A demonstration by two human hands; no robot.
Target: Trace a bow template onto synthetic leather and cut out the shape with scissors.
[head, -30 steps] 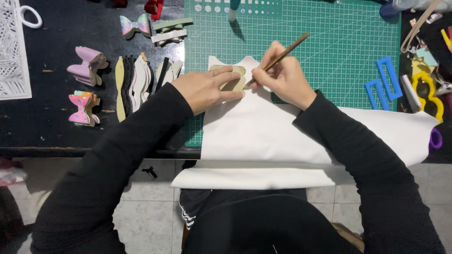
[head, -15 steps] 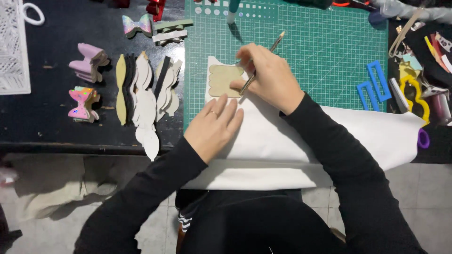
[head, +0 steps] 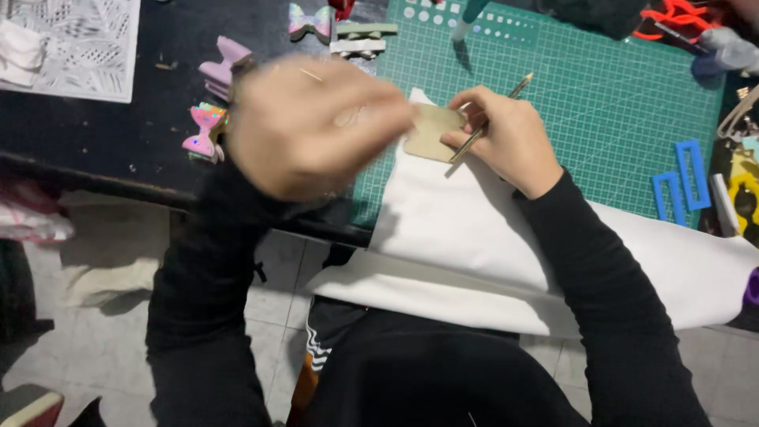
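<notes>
My right hand (head: 506, 138) holds a thin pencil-like tool (head: 494, 119) and presses its fingers on a tan cardboard template (head: 431, 133). The template lies on a white sheet of material (head: 474, 237) that drapes over the table's front edge. My left hand (head: 312, 126) is raised close to the camera and blurred, fingers loosely spread with nothing seen in it, hovering over the black table left of the template.
A green cutting mat (head: 601, 95) lies under the white sheet. Small pastel bows (head: 207, 130) and strips (head: 360, 38) lie on the black table (head: 118, 150) at the left. Blue rectangular frames (head: 681, 178) sit at the right. A white patterned sheet (head: 71, 47) lies far left.
My left hand has lifted off the white sheet and swung up and left towards the camera. My right hand stays on the template with the tool. The view has shifted.
</notes>
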